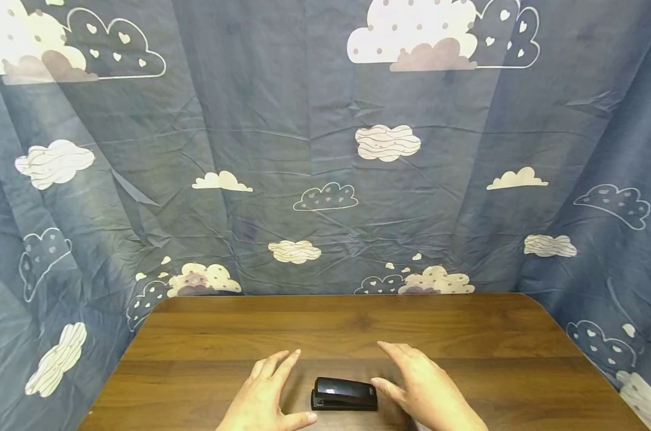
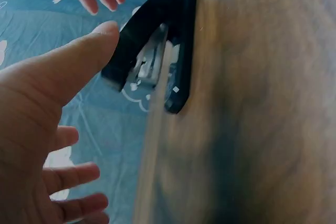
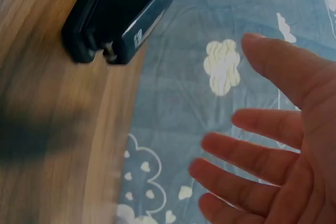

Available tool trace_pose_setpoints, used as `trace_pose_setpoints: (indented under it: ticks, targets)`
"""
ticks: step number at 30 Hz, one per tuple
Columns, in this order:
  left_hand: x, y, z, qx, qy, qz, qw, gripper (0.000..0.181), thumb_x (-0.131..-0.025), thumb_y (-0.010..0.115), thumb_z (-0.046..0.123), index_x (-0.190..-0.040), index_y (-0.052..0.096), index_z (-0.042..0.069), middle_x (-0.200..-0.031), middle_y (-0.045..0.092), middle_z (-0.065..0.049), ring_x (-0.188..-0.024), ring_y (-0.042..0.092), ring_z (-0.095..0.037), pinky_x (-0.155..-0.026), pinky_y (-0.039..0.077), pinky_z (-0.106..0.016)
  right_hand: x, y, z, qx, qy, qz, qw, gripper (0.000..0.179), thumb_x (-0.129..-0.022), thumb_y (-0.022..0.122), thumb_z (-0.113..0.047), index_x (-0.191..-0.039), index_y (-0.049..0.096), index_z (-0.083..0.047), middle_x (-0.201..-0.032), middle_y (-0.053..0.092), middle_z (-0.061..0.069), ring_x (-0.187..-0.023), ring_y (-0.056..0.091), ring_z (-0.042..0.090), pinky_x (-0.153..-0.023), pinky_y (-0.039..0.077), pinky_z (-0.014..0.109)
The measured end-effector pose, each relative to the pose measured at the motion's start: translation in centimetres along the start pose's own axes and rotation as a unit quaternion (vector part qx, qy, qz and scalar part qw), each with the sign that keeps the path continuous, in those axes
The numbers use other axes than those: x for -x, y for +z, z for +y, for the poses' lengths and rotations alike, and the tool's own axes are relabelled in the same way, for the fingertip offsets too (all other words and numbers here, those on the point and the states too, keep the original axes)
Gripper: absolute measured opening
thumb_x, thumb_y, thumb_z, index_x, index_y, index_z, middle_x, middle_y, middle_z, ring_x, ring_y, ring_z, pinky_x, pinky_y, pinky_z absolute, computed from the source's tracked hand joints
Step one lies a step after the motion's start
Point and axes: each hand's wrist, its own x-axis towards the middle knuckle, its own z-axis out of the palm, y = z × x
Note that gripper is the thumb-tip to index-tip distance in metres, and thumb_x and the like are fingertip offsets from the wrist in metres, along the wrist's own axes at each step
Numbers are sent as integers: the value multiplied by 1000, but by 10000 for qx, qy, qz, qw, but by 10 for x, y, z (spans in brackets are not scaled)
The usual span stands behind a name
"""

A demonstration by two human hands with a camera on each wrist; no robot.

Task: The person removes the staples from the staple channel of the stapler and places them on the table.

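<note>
A black stapler point(image 1: 344, 392) lies lengthwise from left to right near the front of the wooden table. To its left is my left hand point(image 1: 261, 395), its fingers spread and its thumb held apart from them. My right hand point(image 1: 425, 388) is on the other side, with its thumb tip close to the stapler's right end. In the left wrist view the stapler point(image 2: 184, 51) shows its raised top arm and metal magazine, and the left thumb point(image 2: 79, 59) overlaps its edge. The right wrist view shows the stapler's rear end point(image 3: 123, 24) apart from the right fingers point(image 3: 247, 166). Neither hand grips anything.
The brown wooden tabletop point(image 1: 223, 329) has rounded far corners. Behind it and along both sides hangs a blue-grey curtain point(image 1: 271, 149) printed with clouds. Shadows of the hands fall on the wood.
</note>
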Motion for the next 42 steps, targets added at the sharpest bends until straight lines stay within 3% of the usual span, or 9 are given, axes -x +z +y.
trace_pose_setpoints:
  ticks: [5, 12, 17, 20, 24, 26, 32, 38, 42]
  targets:
    - [-3, 5, 4, 416, 242, -156, 9987, 90, -70, 64, 65, -140, 38, 15, -120, 49, -1, -103, 47, -20, -80, 46, -41, -6, 3, -11, -124, -330, -347, 9988, 52, -82, 62, -50, -118, 59, -14, -107, 64, 0, -96, 60, 19, -77, 48, 39]
    - [-10, 13, 14, 1164, 375, -273, 9921, 81, -75, 67, 55, -138, 39, 14, -113, 52, -3, -98, 49, -19, -77, 45, -39, -23, 14, -37, -429, -746, -571, 9947, 43, -81, 68, -39, -115, 61, -13, -105, 64, -1, -94, 60, 16, -76, 49, 37]
    - [-20, 20, 28, 1743, 112, -306, 9842, 76, -74, 69, 53, -135, 42, 16, -105, 50, 3, -89, 47, -15, -71, 42, -31, -36, 22, -49, -627, -756, -932, 9908, 38, -80, 69, -36, -112, 62, -15, -101, 64, -5, -90, 60, 12, -73, 49, 33]
    - [-23, 24, 33, 1749, -105, -237, 9842, 77, -72, 68, 57, -135, 42, 22, -106, 48, 6, -92, 41, -13, -74, 40, -33, -40, 29, -55, -636, -822, -981, 9897, 35, -79, 71, -34, -110, 63, -18, -100, 64, -8, -90, 60, 11, -73, 49, 32]
    - [-22, 31, 24, 1568, -170, -170, 9873, 82, -68, 72, 56, -135, 42, 19, -106, 48, 5, -91, 37, -13, -75, 39, -35, -41, 38, -58, -512, -760, -1085, 9899, 35, -76, 75, -31, -106, 64, -16, -96, 64, -7, -83, 58, 8, -69, 48, 30]
    - [-21, 33, 16, 1591, -236, -318, 9865, 80, -67, 74, 53, -132, 45, 17, -102, 48, 7, -90, 37, -13, -75, 39, -36, -40, 41, -59, -427, -711, -1146, 9899, 34, -74, 76, -29, -104, 65, -16, -93, 63, -7, -81, 57, 7, -67, 48, 30]
    - [-19, 42, 4, 1775, -182, -449, 9829, 50, -67, 78, 42, -109, 58, 24, -92, 49, 17, -85, 41, -9, -74, 39, -30, -38, 48, -58, -266, -865, -1089, 9899, 29, -73, 77, -26, -98, 66, -18, -91, 63, -9, -82, 58, 8, -70, 48, 30]
    - [-19, 48, 0, 1743, 2, -242, 9844, 32, -68, 79, 39, -90, 63, 21, -87, 50, 15, -82, 44, -8, -72, 40, -28, -36, 51, -59, -81, -987, -923, 9908, 29, -70, 79, -26, -94, 66, -18, -87, 62, -8, -76, 56, 6, -63, 47, 27]
    - [-18, 46, -1, 1892, 56, -224, 9817, 28, -69, 79, 37, -85, 65, 20, -88, 52, 12, -84, 45, -10, -71, 41, -27, -34, 53, -60, -50, -927, -869, 9919, 30, -67, 81, -26, -93, 66, -20, -84, 61, -9, -75, 56, 6, -60, 46, 27]
